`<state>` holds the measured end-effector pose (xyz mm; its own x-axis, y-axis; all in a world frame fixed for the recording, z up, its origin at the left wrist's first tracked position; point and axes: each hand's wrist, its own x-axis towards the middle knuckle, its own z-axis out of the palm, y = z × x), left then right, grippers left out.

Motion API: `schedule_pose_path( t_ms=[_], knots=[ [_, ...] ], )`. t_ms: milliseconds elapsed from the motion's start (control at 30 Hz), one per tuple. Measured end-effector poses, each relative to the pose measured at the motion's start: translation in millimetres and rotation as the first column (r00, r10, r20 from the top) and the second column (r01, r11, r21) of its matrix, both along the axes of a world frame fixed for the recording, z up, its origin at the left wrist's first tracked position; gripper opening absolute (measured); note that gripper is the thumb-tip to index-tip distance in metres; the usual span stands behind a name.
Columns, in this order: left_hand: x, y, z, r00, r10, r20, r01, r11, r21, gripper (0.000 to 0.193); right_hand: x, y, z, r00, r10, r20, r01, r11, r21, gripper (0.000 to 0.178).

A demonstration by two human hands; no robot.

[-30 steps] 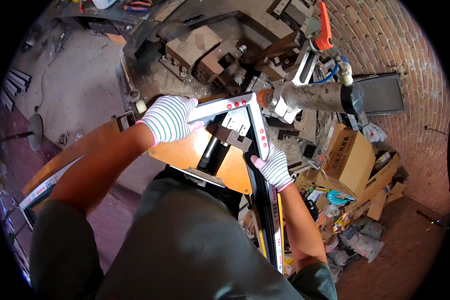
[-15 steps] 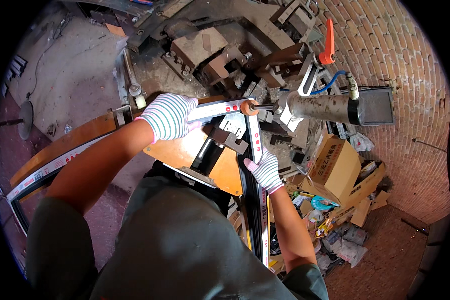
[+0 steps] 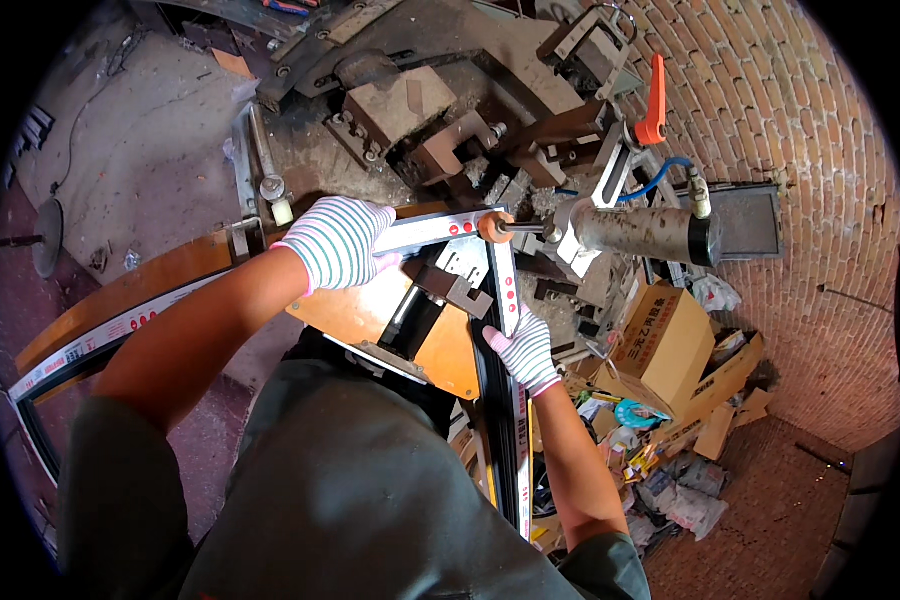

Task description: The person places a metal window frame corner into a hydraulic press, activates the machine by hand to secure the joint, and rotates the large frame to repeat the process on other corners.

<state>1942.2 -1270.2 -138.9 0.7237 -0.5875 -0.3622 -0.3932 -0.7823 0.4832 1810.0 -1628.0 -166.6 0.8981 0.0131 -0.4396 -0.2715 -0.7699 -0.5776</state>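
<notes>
My left hand (image 3: 338, 243), in a striped knit glove, is closed round the upper bar of a metal profile frame (image 3: 425, 232) covered with white film bearing red dots. Lower right, my right hand (image 3: 526, 352), gloved alike, grips the frame's other bar (image 3: 503, 285), thumb on its inner side. The two bars meet at a corner in front of me. Against that corner sits a round orange-brown pad (image 3: 493, 227) on the rod of a grey cylinder (image 3: 635, 222). Inside the corner are a slotted metal plate (image 3: 465, 257) and a dark steel block (image 3: 452, 290) over an orange board (image 3: 450, 355).
Greasy steel blocks (image 3: 400, 105) cover the machine bed ahead. An orange lever (image 3: 654, 100) and a blue hose (image 3: 660, 178) rise at the right. Beyond lie a cardboard box (image 3: 665, 345) and scattered rubbish (image 3: 685, 500) beside a brick wall (image 3: 810, 130). The frame's far end (image 3: 30, 400) reaches left.
The whole view has shifted slightly. Both hands keep their hold on the frame, and the pad stays at the corner.
</notes>
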Motion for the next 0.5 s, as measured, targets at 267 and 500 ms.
schedule_pose_path(
  t_ms=[267, 500],
  knots=[
    [1.3, -0.6, 6.3, 1.0, -0.005, -0.021, 0.006, 1.0, 0.012, 0.056, 2.4, 2.7, 4.4, 0.999, -0.007, -0.052, 0.007, 1.0, -0.006, 0.05],
    [1.3, 0.0, 0.6, 1.0, 0.003, -0.015, -0.003, 1.0, 0.001, 0.059, 1.4, 3.1, 5.7, 0.999, -0.017, -0.039, 0.017, 1.0, -0.01, 0.054]
  ],
)
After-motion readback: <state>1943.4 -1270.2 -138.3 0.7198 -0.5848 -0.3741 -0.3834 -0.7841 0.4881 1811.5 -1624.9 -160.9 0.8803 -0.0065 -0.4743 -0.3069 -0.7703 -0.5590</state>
